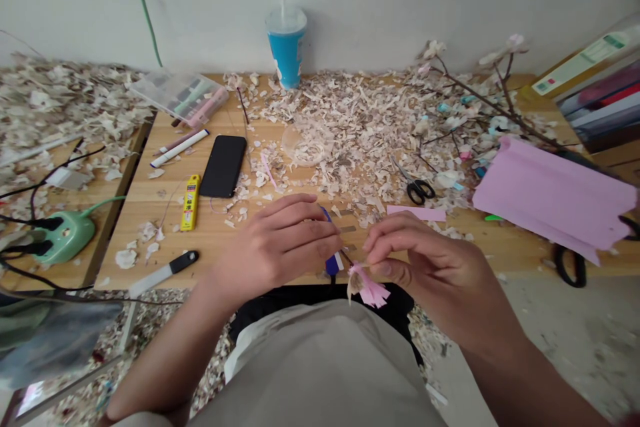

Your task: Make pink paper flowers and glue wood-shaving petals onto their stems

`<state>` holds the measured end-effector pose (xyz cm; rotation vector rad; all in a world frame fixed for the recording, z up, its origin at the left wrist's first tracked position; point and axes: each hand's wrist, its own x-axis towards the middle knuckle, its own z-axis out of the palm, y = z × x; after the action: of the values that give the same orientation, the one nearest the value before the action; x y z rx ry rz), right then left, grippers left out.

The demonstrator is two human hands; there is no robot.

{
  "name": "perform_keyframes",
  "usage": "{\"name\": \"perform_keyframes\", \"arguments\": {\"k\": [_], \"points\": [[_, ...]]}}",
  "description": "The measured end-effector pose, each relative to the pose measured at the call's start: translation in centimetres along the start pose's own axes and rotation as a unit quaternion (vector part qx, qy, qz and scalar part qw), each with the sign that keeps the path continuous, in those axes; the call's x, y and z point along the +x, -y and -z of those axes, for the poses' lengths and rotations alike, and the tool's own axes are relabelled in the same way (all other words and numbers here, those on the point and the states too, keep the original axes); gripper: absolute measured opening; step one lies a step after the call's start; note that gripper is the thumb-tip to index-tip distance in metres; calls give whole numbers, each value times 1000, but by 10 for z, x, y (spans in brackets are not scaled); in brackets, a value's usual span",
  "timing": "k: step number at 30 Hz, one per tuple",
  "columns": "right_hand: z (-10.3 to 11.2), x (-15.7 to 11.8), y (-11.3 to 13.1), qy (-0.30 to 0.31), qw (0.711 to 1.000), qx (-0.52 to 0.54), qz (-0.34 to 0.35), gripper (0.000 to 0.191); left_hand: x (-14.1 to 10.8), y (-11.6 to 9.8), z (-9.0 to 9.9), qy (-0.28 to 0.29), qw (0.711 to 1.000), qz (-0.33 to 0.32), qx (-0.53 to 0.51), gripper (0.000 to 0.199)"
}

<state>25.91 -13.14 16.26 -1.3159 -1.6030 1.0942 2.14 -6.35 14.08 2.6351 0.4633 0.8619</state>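
At a scrap-strewn table (156, 210), curled left hand (280, 247) is gripping a stem (346, 256), right hand (415, 260) pinching beside its pink flower (373, 292), hold unclear.

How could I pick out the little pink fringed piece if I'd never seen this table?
Start at the near edge of the wooden table, where the left hand and right hand leave a narrow gap. Just below it is the pink fringed piece, by a thin dark stem. Unlike the pink sheet and pink strip to its right, it ends in a cut fringe.
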Motion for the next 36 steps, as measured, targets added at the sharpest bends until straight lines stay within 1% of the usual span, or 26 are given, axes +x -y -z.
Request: {"name": "perform_keyframes", "arguments": {"k": [5, 9, 12, 18, 21, 24, 26, 28, 31, 34, 36], "points": [[1, 1, -3, 27, 1000, 13, -1, 8, 0, 1, -1, 1, 1000, 12, -25, 25], [2, 0, -5, 58, 998, 2, 18, 7, 1, 0, 0, -4, 999, 28, -46, 23], [4, 0, -5, 71, 997, 0, 23, 6, 2, -1, 1, -9, 998, 31, -48, 22], [7, 1, -5, 80, 996, -29, 11, 10, 2, -1, 2, -4, 1000, 2, 0, 23], [8, 0, -6, 95, 995, -19, 18, 8, 2, -2, 3, -6, 1000, -14, 23, 24], [10, -1, -8, 101, 994, -20, 24, 6, 2, -2, 3, -2, 999, -16, 34, 23], [14, -2, -7, 90, 995, -31, 28, 13, 1, -2, 3, 1, 999, -9, 39, 22], [18, -6, -4, 62, 996, -50, 37, 18, 1, -2, 4, 0, 999, -5, 51, 20], [22, -16, 5, -23, 993, -102, 52, 21, -1, -2, 6, -16, 996, -7, 90, 22], [18, -28, 11, -105, 974, -188, 71, 24, -4, -5, 4, -43, 992, 7, 120, 26], [12, -32, 12, -142, 952, -256, 87, 24, -8, -7, -3, -60, 991, 57, 104, 28]]}}
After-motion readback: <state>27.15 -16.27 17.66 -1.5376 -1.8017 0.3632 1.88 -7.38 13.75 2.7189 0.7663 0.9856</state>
